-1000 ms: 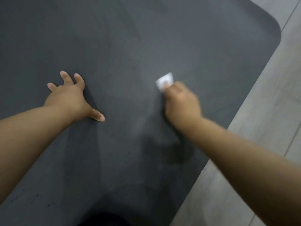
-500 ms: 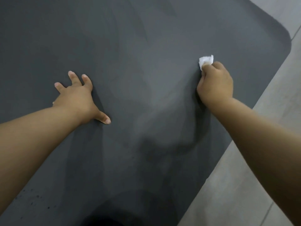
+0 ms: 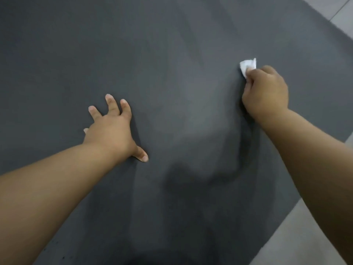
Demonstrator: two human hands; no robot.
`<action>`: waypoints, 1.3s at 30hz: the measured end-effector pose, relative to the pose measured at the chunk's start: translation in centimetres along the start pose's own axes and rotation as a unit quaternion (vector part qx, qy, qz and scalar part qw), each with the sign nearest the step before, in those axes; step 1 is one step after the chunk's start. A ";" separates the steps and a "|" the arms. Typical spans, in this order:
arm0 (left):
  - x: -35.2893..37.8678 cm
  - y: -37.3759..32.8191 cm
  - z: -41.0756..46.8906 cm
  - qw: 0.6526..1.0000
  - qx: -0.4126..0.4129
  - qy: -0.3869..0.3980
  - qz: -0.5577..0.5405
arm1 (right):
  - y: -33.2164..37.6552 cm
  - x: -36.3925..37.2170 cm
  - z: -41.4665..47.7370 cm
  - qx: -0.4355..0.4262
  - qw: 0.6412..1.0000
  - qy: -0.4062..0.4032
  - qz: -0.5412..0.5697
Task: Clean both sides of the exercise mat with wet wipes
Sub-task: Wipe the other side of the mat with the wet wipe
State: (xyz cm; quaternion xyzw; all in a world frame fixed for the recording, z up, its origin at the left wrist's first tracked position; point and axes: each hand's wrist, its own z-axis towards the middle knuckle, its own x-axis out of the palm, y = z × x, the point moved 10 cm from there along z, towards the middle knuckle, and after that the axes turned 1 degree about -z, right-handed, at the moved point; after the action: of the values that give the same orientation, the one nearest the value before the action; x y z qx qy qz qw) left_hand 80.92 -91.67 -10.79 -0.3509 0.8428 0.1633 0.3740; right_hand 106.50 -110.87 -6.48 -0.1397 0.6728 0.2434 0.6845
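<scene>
A dark grey exercise mat lies flat and fills most of the view. My left hand presses flat on it left of centre, fingers spread, holding nothing. My right hand is closed around a small crumpled white wet wipe, which sticks out past the fingers and rests on the mat near its right side. Faint lighter streaks mark the mat between the two hands.
Pale grey floor tiles show at the lower right beside the mat's edge, and again in the top right corner. A few small dark specks sit on the mat at the bottom left.
My right hand has slid the wipe from the mat's middle out toward its right side. My left hand stays planted in the same spot.
</scene>
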 end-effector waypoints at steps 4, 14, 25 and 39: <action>0.2 0.2 -0.1 1.000 -0.004 -0.001 -0.009 | 7.0 0.7 -2.9 -0.102 0.992 -0.028 0.070; -0.1 0.6 -0.2 0.999 -0.007 -0.014 -0.045 | 10.7 0.9 0.1 -0.277 0.960 -0.006 0.032; 0.0 1.2 -0.4 0.993 -0.018 -0.020 -0.116 | 19.7 2.8 -9.0 -0.456 0.879 0.078 0.115; 0.3 0.7 0.0 0.996 -0.024 0.006 -0.090 | 16.9 3.2 1.1 -0.219 0.972 0.033 0.077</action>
State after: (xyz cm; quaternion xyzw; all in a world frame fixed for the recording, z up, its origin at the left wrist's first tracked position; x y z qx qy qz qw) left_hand 80.26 -91.29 -10.98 -0.4350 0.8058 0.1477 0.3737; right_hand 98.55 -95.60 -7.32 -0.2416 0.6341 0.4319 0.5941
